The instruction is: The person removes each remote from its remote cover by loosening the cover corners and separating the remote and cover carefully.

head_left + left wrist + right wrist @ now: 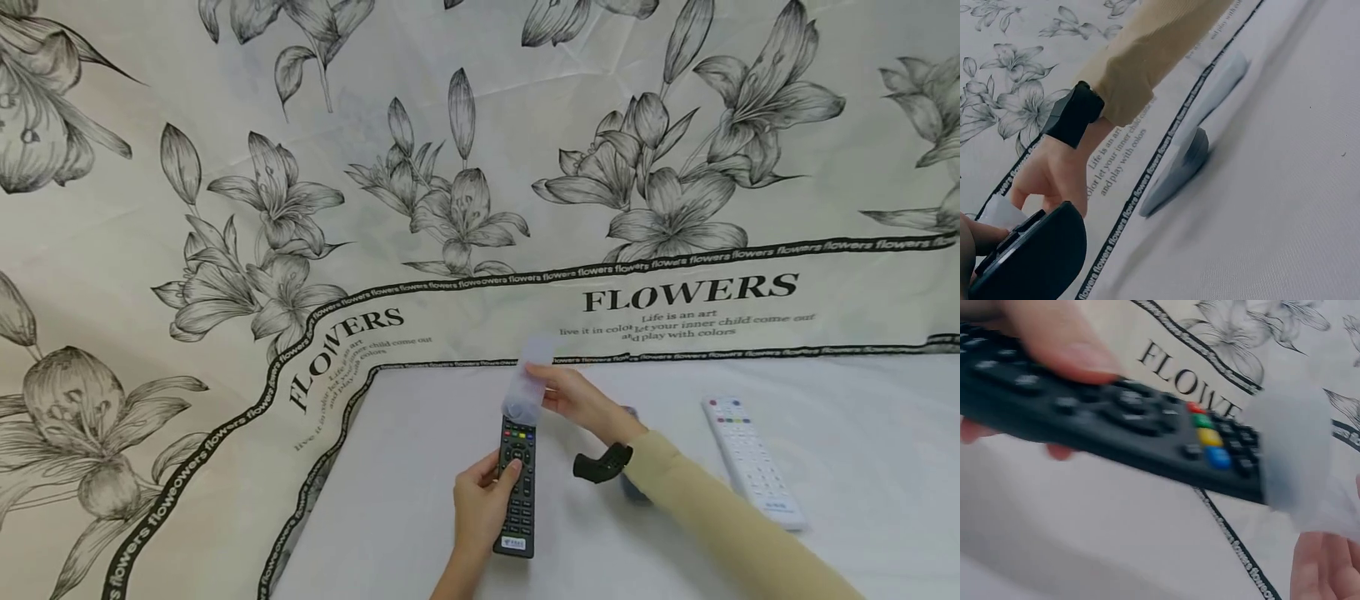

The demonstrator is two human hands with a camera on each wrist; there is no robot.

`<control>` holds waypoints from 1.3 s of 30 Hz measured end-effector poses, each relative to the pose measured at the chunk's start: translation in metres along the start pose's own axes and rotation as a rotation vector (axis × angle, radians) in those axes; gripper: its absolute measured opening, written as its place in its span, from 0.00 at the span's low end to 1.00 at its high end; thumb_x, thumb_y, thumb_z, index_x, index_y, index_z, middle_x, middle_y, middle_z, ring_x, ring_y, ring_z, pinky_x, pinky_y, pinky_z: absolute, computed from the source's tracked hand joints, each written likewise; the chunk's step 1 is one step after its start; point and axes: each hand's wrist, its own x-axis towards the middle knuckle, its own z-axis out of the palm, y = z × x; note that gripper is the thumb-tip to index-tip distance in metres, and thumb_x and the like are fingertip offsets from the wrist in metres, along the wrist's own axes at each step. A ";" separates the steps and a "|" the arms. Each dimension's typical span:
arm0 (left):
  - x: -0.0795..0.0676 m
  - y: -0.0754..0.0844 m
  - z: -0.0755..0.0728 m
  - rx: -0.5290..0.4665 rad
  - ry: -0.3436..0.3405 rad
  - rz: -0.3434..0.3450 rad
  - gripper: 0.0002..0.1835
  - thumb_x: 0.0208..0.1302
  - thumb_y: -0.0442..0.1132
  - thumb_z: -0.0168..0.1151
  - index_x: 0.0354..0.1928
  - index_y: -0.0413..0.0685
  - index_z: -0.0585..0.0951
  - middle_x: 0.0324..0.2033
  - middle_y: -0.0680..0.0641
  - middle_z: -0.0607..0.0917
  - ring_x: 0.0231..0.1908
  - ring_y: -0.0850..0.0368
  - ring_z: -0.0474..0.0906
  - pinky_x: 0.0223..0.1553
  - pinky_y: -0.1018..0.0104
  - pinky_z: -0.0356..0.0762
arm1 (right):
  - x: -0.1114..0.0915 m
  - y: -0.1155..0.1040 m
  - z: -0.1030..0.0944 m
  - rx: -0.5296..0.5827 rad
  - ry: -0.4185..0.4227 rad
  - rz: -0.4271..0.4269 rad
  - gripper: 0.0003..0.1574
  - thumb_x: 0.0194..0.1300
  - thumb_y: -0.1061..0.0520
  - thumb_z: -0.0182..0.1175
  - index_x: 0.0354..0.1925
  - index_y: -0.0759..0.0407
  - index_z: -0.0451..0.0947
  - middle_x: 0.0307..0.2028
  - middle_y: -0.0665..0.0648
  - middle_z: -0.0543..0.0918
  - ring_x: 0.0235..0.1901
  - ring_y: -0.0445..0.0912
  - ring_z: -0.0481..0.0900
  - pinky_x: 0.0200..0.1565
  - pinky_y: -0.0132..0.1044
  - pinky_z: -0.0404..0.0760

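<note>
Remote (521, 493) in left grip (481, 505), right grip (579, 402) pinching film (528, 393)

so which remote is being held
The black remote, gripped in the left hand, its end under clear plastic; the white remote lies on the table.

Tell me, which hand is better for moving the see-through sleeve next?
Probably the right hand: it pinches the sleeve at the far end of the black remote, which the left hand is gripping.
</note>
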 end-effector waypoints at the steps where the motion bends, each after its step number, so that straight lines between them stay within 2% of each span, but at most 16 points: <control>1: 0.001 0.000 -0.001 -0.002 0.009 -0.003 0.21 0.59 0.40 0.67 0.51 0.34 0.81 0.33 0.43 0.88 0.24 0.65 0.78 0.25 0.75 0.77 | -0.002 0.003 0.002 -0.011 -0.012 0.011 0.24 0.70 0.56 0.53 0.60 0.66 0.66 0.41 0.49 0.76 0.40 0.39 0.75 0.42 0.27 0.78; 3: 0.002 -0.001 -0.002 -0.005 0.023 0.003 0.21 0.60 0.40 0.66 0.52 0.34 0.81 0.34 0.43 0.88 0.25 0.64 0.78 0.25 0.75 0.77 | -0.005 0.008 0.006 -0.024 -0.013 0.024 0.28 0.69 0.56 0.55 0.61 0.69 0.66 0.41 0.49 0.77 0.40 0.38 0.76 0.42 0.26 0.78; 5: 0.003 -0.001 -0.004 0.005 0.025 0.009 0.21 0.60 0.41 0.66 0.52 0.34 0.81 0.34 0.42 0.88 0.25 0.63 0.79 0.25 0.75 0.77 | -0.006 0.011 0.008 -0.034 0.020 0.027 0.30 0.69 0.56 0.56 0.63 0.71 0.65 0.40 0.49 0.78 0.39 0.38 0.76 0.41 0.26 0.79; 8: 0.004 -0.002 -0.005 0.020 -0.002 -0.005 0.21 0.59 0.41 0.67 0.51 0.35 0.81 0.36 0.42 0.88 0.27 0.62 0.81 0.26 0.75 0.78 | -0.006 0.013 0.005 -0.040 0.079 0.018 0.30 0.68 0.56 0.57 0.63 0.72 0.66 0.38 0.48 0.78 0.37 0.37 0.76 0.39 0.25 0.78; 12: 0.004 -0.005 -0.005 0.033 -0.044 -0.041 0.21 0.59 0.41 0.67 0.51 0.36 0.81 0.37 0.42 0.88 0.28 0.61 0.82 0.28 0.73 0.80 | -0.003 0.011 -0.002 -0.053 0.118 0.012 0.23 0.68 0.57 0.58 0.56 0.69 0.72 0.33 0.46 0.79 0.34 0.36 0.75 0.37 0.25 0.77; 16: 0.004 -0.006 -0.006 0.038 -0.068 -0.054 0.21 0.60 0.42 0.66 0.52 0.37 0.81 0.37 0.42 0.88 0.29 0.60 0.83 0.28 0.73 0.80 | -0.004 0.010 -0.004 -0.057 0.125 -0.001 0.12 0.67 0.55 0.59 0.44 0.62 0.77 0.31 0.45 0.79 0.32 0.37 0.76 0.34 0.25 0.78; 25: 0.003 -0.010 -0.006 0.041 -0.109 -0.074 0.23 0.60 0.43 0.66 0.53 0.34 0.80 0.37 0.42 0.88 0.31 0.59 0.84 0.30 0.70 0.82 | -0.008 0.003 -0.005 -0.065 0.157 -0.035 0.07 0.68 0.55 0.58 0.39 0.57 0.78 0.33 0.46 0.77 0.32 0.38 0.76 0.34 0.26 0.79; 29: 0.003 -0.015 -0.007 0.053 -0.112 -0.097 0.23 0.60 0.42 0.66 0.52 0.33 0.80 0.35 0.43 0.88 0.29 0.60 0.83 0.29 0.70 0.82 | -0.011 -0.002 -0.008 -0.102 0.165 -0.059 0.09 0.70 0.55 0.56 0.43 0.59 0.76 0.37 0.47 0.75 0.33 0.38 0.76 0.35 0.27 0.80; 33: 0.008 -0.019 -0.013 0.065 -0.099 -0.120 0.24 0.60 0.42 0.65 0.53 0.31 0.79 0.35 0.43 0.88 0.31 0.60 0.83 0.30 0.69 0.82 | -0.013 -0.002 -0.011 -0.158 0.128 -0.065 0.18 0.69 0.53 0.56 0.51 0.64 0.75 0.37 0.48 0.79 0.35 0.39 0.80 0.38 0.29 0.82; 39: 0.021 -0.021 -0.025 0.111 -0.130 -0.144 0.25 0.63 0.38 0.60 0.58 0.28 0.73 0.44 0.37 0.85 0.40 0.54 0.84 0.40 0.64 0.83 | -0.018 0.003 -0.011 -0.225 0.060 -0.069 0.26 0.69 0.53 0.56 0.57 0.70 0.71 0.36 0.49 0.81 0.36 0.40 0.82 0.41 0.32 0.83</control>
